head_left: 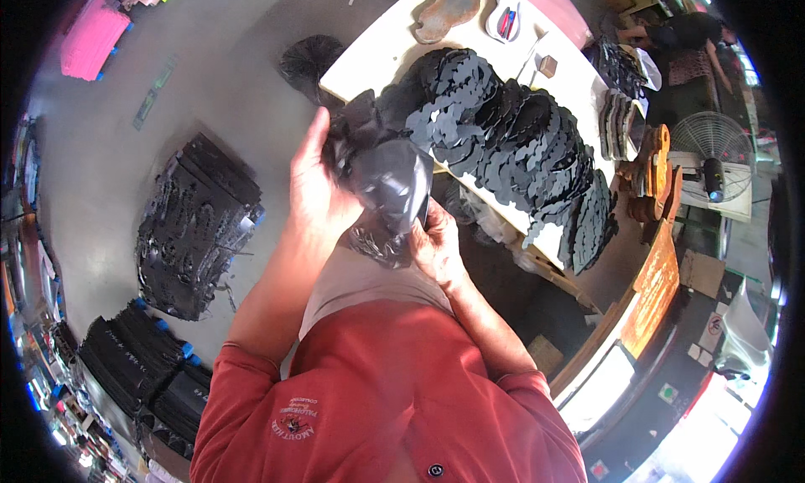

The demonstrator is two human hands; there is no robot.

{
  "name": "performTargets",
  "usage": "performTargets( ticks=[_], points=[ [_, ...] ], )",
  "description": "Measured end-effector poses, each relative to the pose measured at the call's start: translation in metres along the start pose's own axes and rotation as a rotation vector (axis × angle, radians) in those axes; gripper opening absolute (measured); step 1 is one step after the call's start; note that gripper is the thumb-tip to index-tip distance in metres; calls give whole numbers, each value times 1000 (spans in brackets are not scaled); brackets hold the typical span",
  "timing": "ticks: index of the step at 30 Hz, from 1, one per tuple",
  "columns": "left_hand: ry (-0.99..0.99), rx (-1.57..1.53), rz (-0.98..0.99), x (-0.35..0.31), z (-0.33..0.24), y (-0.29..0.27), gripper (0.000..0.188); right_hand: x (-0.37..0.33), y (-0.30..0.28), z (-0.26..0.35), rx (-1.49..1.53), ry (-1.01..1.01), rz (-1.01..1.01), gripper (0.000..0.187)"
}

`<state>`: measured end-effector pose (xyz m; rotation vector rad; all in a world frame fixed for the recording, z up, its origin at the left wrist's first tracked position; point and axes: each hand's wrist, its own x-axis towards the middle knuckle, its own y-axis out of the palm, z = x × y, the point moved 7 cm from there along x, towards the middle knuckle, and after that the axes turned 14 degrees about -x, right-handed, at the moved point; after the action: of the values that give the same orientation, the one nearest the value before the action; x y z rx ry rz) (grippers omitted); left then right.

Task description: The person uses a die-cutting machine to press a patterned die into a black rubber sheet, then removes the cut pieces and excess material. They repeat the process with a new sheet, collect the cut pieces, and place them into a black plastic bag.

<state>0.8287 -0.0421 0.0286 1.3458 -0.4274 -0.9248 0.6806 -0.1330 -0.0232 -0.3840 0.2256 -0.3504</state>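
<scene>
In front of my body I hold a glossy black plastic bundle [390, 177], its surface creased and shining. My left hand [323, 185] supports its left side, with the thumb pointing up and the other fingers hidden behind it. At the lower right edge, my right hand [438, 246] grips the bundle between thumb and fingers. Whether it is a bag or a stack of thin sheets I cannot tell. Just beyond it, on the white table [369, 51], lie long overlapping rows of dark grey cut-out pieces [520, 139] with wavy outlines.
A brown flat shape [446, 13], a white tray [503, 18] with pens and a small brown block [547, 66] lie on the table. Black sheet stacks [197, 227] stand on the floor at left. A fan [713, 160] stands at right; another person [688, 34] is beyond.
</scene>
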Motion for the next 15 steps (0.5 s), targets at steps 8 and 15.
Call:
performTargets(
  ticks=[8, 15],
  points=[
    [-294, 714, 366, -24, -9, 69, 77, 59, -38, -62, 821, 131, -207, 16],
    [348, 1301, -442, 17, -99, -5, 65, 116, -53, -39, 947, 135, -117, 20]
  ],
)
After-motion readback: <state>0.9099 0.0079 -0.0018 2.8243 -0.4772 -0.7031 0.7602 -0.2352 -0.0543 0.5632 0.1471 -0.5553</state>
